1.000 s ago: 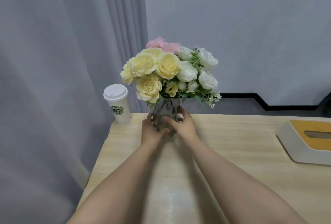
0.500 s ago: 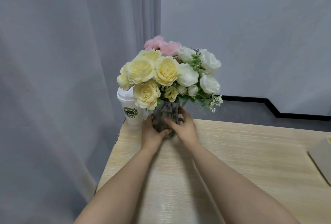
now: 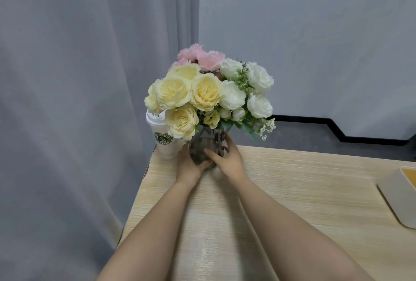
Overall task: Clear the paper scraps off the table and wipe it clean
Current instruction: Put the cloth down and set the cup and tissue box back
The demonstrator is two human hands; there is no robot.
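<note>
1. Grey curtain (image 3: 67, 100) fills the left side; pale grey wall (image 3: 315, 44) behind, with a black baseboard stripe (image 3: 337, 130).
2. Light wood-grain table (image 3: 304, 190), long axis running left-right across the view, near-left corner by the curtain. No paper scraps visible on the part in view.
3. Bouquet of yellow, white and pink flowers (image 3: 202, 94) stands upright, stems down in a ribbed smoky glass vase (image 3: 207, 145) at the table's far-left corner, vase axis vertical.
4. White box with a yellow top (image 3: 400, 199), cut off at the right edge, well apart from the vase.
5. White lidded paper coffee cup with a green logo (image 3: 163, 139), upright, just left of the vase, partly behind the blooms.
6. Left hand (image 3: 188, 163) grasps the vase's left side, fingers wrapped round it.
7. Right hand (image 3: 227, 159) grasps the vase's right side, thumb across the front.
</note>
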